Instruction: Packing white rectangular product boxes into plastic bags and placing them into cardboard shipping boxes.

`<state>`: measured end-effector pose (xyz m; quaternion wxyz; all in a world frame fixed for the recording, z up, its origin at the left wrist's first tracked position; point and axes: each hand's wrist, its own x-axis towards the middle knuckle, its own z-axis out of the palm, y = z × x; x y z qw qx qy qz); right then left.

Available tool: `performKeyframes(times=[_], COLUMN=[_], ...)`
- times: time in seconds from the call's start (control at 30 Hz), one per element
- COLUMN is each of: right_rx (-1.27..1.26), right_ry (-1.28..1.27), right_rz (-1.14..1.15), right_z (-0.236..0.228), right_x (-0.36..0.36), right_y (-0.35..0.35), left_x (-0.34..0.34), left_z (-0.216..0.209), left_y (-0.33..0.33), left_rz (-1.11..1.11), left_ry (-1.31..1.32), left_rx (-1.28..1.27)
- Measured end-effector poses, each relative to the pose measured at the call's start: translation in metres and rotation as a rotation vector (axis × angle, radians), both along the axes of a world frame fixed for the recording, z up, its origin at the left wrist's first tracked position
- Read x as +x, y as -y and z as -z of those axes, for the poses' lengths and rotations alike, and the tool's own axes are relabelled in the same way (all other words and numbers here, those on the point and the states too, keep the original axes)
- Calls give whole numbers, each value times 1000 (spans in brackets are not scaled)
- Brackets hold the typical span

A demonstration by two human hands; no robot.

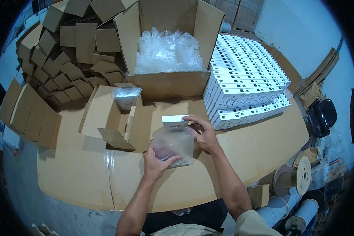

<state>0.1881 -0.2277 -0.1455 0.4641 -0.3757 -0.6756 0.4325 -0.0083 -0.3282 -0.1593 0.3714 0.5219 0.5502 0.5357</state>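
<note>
In front of me a clear plastic bag (175,142) is gripped by my left hand (156,162), its thumb lying across the lower part and its fingers behind. A small white box (174,121) stands at the bag's upper edge, partly overlapping it; I cannot tell how far inside it sits. My right hand (203,133) pinches that white box at its right end. Just left of the hands is an open brown carton (126,122), holding a bagged item (127,97) at its far end.
Behind stands a large open carton (169,84) full of clear plastic bags (169,51). White boxes (247,86) are stacked at the right. Many brown cartons (72,59) pile up at the left. Cable spools (299,175) stand beyond the table's right edge.
</note>
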Motion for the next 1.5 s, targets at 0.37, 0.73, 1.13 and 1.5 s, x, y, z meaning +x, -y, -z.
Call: performKeyframes(times=[0.37,0.73,1.13,1.5], right_rx=[-12,-39,-49,-77], right_ry=[-123,-651,-595,-501], right_rz=[113,128,30,-8], right_z=[12,-11,-7,-6], right_x=[-8,-8,3,5], right_y=[-9,-5,-3,-1], left_x=[-2,1,-1,-1], left_z=[1,-4,1,-4], left_y=[-1,-1,-2,-1], left_rz=[3,16,-29,8], left_ry=[-31,-7,-61,-45], left_rx=[2,2,14,15])
